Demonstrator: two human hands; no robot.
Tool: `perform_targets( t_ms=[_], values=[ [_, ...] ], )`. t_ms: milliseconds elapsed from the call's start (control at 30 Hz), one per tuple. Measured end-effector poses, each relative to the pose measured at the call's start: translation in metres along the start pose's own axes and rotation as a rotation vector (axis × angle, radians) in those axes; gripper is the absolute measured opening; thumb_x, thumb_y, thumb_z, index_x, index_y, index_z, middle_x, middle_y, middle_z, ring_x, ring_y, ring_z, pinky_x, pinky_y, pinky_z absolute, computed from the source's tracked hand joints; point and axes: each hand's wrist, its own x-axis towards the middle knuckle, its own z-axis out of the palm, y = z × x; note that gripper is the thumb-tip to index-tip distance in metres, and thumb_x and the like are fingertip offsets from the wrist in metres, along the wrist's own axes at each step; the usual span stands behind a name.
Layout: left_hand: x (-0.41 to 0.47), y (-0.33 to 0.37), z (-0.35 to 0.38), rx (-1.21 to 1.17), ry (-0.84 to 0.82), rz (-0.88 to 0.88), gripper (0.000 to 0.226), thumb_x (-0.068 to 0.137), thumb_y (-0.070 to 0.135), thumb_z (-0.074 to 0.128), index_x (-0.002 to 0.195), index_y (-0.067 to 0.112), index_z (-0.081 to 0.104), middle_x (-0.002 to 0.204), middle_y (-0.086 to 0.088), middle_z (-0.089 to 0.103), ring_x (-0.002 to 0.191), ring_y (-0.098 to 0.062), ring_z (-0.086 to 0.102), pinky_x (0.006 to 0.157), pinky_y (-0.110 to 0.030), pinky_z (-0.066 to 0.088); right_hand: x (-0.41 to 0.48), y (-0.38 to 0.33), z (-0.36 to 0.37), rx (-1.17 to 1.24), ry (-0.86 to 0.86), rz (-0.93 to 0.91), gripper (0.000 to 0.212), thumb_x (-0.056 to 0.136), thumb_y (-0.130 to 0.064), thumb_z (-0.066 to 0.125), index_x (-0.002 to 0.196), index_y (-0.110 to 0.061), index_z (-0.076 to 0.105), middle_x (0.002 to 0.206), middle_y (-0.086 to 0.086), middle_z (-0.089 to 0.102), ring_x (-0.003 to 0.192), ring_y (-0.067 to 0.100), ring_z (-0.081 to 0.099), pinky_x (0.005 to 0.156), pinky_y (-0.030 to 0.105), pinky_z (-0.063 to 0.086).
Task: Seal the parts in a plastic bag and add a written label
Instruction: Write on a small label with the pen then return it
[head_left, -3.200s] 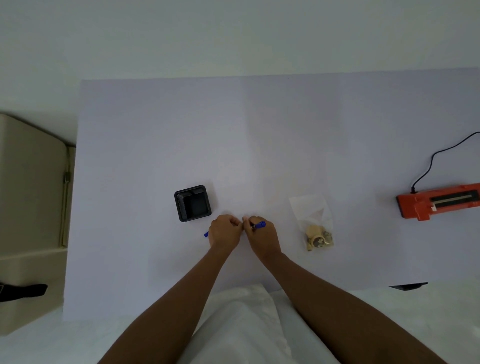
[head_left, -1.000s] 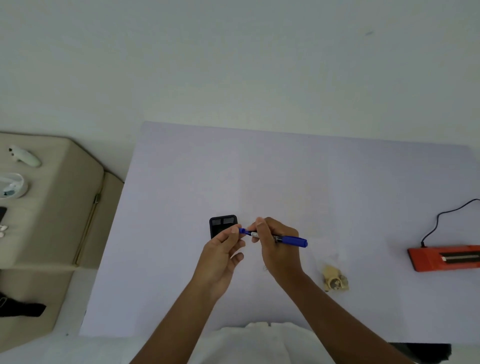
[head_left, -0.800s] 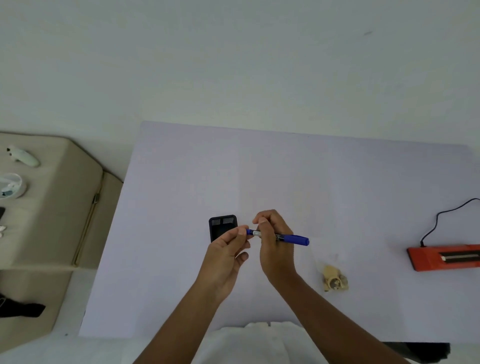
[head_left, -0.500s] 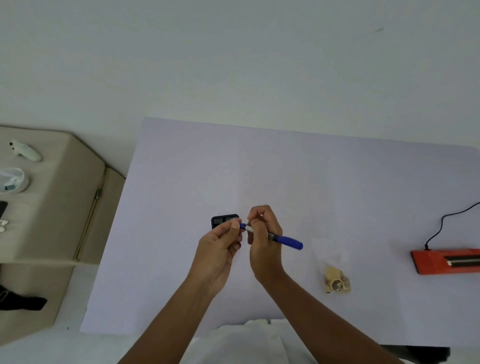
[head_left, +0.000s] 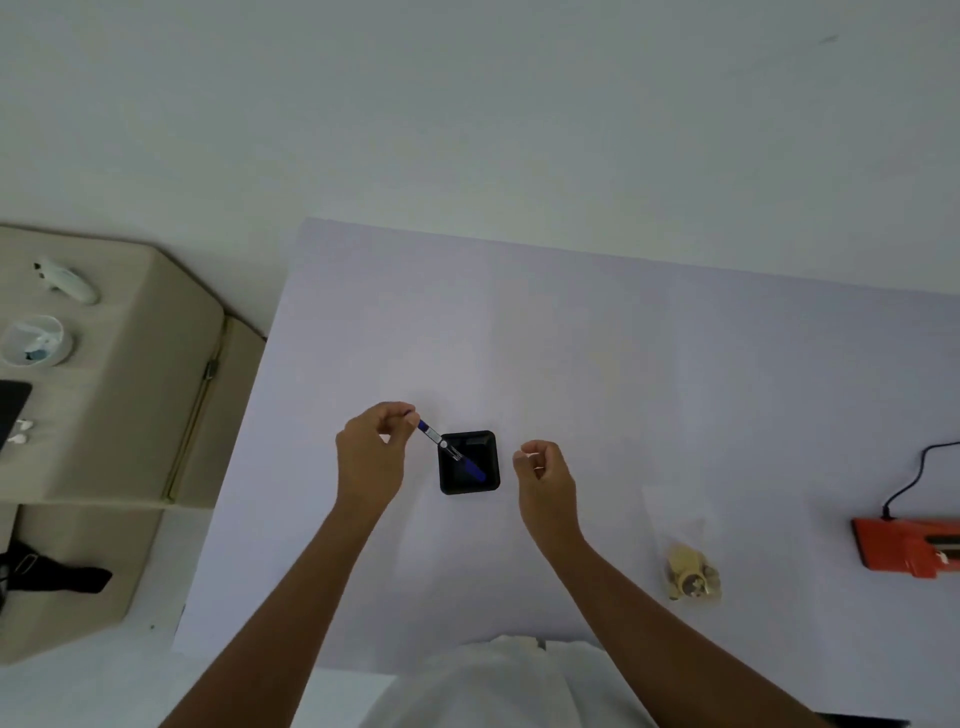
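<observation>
My left hand (head_left: 371, 457) pinches the top end of a blue marker (head_left: 451, 451). The marker slants down to the right, with its lower end inside a small black square holder (head_left: 491, 467) on the white table. My right hand (head_left: 545, 473) hovers just right of the holder, fingers loosely curled and holding nothing. A clear plastic bag (head_left: 691, 551) lies flat at the right, with yellowish and metal parts bunched in its near end.
An orange heat sealer (head_left: 906, 545) with a black cable lies at the table's right edge. A beige side cabinet (head_left: 104, 415) at the left carries a white controller, a round dish and a dark device. The table's (head_left: 571, 338) far half is bare.
My right hand has let go of the marker and moved right. My left hand now holds it by the top, its lower end inside the black holder. The camera has tilted.
</observation>
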Motion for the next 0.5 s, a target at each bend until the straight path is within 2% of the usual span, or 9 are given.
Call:
perform_targets(
  t_ms=[67, 133, 200, 267, 400, 500],
  values=[
    [-0.001, -0.011, 0.013, 0.010, -0.038, -0.028, 0.004, 0.088, 0.017, 0.068, 0.088, 0.019, 0.071, 0.074, 0.005, 0.069, 0.073, -0.007, 0.062, 0.064, -0.005, 0.041, 0.004, 0.007, 0.005, -0.061, -0.039, 0.002, 0.013, 0.097, -0.024, 0.056, 0.106, -0.017, 0.061, 0.091, 0.001, 0.065, 0.074, 0.014, 0.057, 0.065, 0.021, 0.044],
    [-0.002, -0.019, 0.023, 0.001, -0.067, -0.059, 0.003, 0.088, 0.017, 0.068, 0.089, 0.017, 0.071, 0.076, 0.004, 0.070, 0.074, -0.010, 0.062, 0.065, -0.005, 0.042, 0.007, 0.011, 0.010, -0.093, -0.084, 0.004, 0.017, 0.097, -0.024, 0.055, 0.110, -0.016, 0.062, 0.096, 0.003, 0.066, 0.077, 0.015, 0.059, 0.065, 0.021, 0.047],
    [-0.003, -0.025, 0.033, 0.021, -0.088, -0.075, 0.003, 0.089, 0.017, 0.067, 0.090, 0.016, 0.070, 0.080, 0.006, 0.070, 0.076, -0.008, 0.063, 0.064, -0.008, 0.042, 0.009, 0.015, 0.015, -0.094, -0.114, 0.001, 0.017, 0.097, -0.025, 0.055, 0.109, -0.016, 0.064, 0.095, 0.004, 0.067, 0.077, 0.018, 0.062, 0.067, 0.033, 0.055],
    [-0.004, -0.031, 0.042, 0.021, -0.108, -0.100, 0.003, 0.090, 0.017, 0.066, 0.090, 0.017, 0.068, 0.087, 0.005, 0.070, 0.078, -0.007, 0.065, 0.066, -0.012, 0.043, 0.011, 0.018, 0.019, -0.101, -0.126, -0.027, 0.017, 0.098, -0.025, 0.055, 0.107, -0.016, 0.066, 0.093, 0.004, 0.068, 0.077, 0.019, 0.064, 0.070, 0.040, 0.060],
    [-0.002, -0.030, 0.057, -0.009, -0.098, -0.174, 0.009, 0.094, 0.015, 0.058, 0.100, 0.014, 0.065, 0.095, 0.001, 0.067, 0.086, -0.018, 0.067, 0.061, -0.010, 0.048, 0.018, 0.021, 0.025, -0.050, -0.119, -0.053, 0.020, 0.100, -0.019, 0.054, 0.109, -0.008, 0.067, 0.097, 0.011, 0.070, 0.077, 0.023, 0.068, 0.055, 0.025, 0.059],
    [0.015, -0.022, 0.066, 0.023, -0.096, -0.177, 0.016, 0.096, 0.015, 0.055, 0.109, 0.011, 0.064, 0.100, -0.003, 0.067, 0.084, -0.015, 0.063, 0.056, -0.004, 0.045, 0.031, 0.013, 0.028, 0.000, -0.075, -0.055, 0.024, 0.100, -0.021, 0.055, 0.113, -0.004, 0.067, 0.100, 0.013, 0.071, 0.080, 0.026, 0.071, 0.054, 0.018, 0.056]
  ],
)
